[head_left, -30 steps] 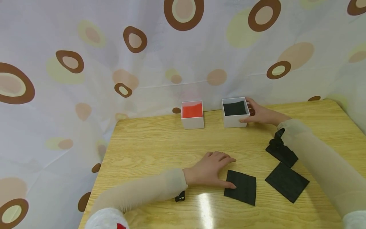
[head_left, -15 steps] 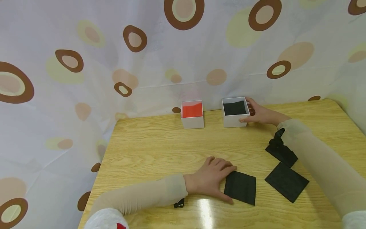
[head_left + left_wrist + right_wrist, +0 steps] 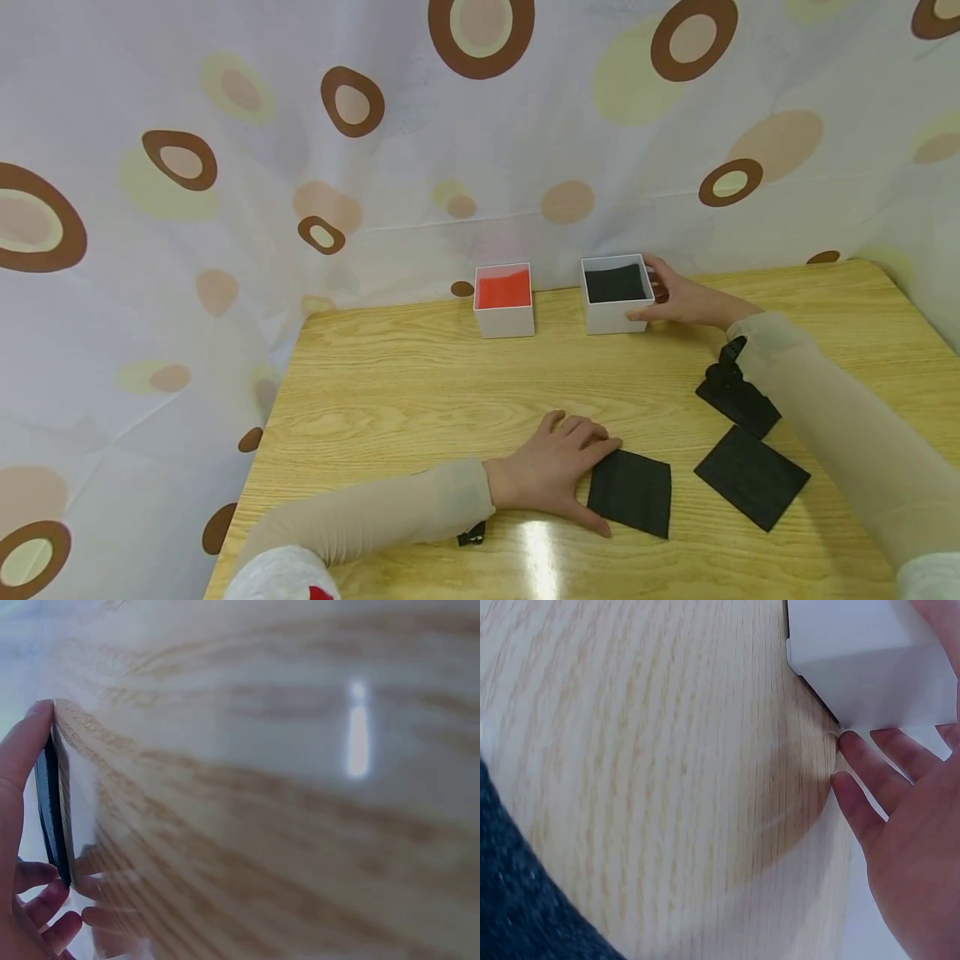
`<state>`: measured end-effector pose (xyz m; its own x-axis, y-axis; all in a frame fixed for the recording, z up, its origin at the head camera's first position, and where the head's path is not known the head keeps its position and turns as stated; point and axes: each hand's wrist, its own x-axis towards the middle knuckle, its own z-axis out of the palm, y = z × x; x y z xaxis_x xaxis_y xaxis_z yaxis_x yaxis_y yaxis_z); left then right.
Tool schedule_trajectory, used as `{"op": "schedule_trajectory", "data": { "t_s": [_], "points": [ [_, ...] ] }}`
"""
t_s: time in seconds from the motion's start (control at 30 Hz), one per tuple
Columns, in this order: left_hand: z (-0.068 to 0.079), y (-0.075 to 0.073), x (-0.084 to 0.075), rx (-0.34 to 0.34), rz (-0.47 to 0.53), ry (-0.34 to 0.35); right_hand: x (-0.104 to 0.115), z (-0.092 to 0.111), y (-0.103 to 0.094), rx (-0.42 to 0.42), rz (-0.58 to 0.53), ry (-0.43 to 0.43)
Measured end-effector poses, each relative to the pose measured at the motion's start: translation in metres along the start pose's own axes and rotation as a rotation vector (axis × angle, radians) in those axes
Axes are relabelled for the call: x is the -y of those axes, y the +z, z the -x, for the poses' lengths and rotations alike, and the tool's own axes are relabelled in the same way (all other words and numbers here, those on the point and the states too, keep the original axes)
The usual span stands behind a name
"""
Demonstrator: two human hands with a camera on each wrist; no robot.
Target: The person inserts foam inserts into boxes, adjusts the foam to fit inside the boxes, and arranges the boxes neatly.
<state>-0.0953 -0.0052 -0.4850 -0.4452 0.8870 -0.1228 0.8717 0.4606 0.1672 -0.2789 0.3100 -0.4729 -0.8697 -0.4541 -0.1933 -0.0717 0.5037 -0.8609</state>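
Noted red cloth (image 3: pixel 504 292) in left white box (image 3: pixel 504 323). Saw left hand (image 3: pixel 547 477), fingers spread apart, at left corners of black cloth square (image 3: pixel 632 495) on desk (image 3: pixel 390 375), likely for control. Found right white box (image 3: pixel 611 318) clamped by right hand (image 3: pixel 677 300), probably for steadying.

Behind everything, we see pale curtain (image 3: pixel 420 158), printed with brown rings (image 3: pixel 730 183) round lighter centres, plus tan and yellow-green blotches (image 3: pixel 637 75); faint crease runs sideways across it. Below, we see wooden table (image 3: pixel 390 392), yellowish, wavy-grained, far right corner rounded. White glare (image 3: pixel 540 554) streaks glossy top. Near table's far edge, we find white box (image 3: pixel 505 325), open-topped, red material (image 3: pixel 505 291) inside.
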Motion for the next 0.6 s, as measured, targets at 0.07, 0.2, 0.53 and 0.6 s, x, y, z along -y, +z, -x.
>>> {"op": "schedule_trajectory", "data": {
  "t_s": [0.07,0.2,0.53,0.6],
  "points": [
    [-0.0003,0.0004,0.0006,-0.001,0.007,0.004,-0.0006,-0.0004,0.0002,-0.001,0.001,-0.001],
    [-0.0017,0.0005,0.0013,-0.009,0.027,0.014,-0.0017,-0.0013,0.0002,-0.001,0.004,0.001],
    [-0.0025,0.0012,0.0021,-0.038,0.0,0.039,-0.0006,-0.0012,-0.0006,0.0,0.005,0.006],
    [-0.0025,0.0007,0.0033,-0.045,-0.017,0.05,-0.0004,-0.001,-0.0007,-0.001,0.008,0.002]
  ]
}}
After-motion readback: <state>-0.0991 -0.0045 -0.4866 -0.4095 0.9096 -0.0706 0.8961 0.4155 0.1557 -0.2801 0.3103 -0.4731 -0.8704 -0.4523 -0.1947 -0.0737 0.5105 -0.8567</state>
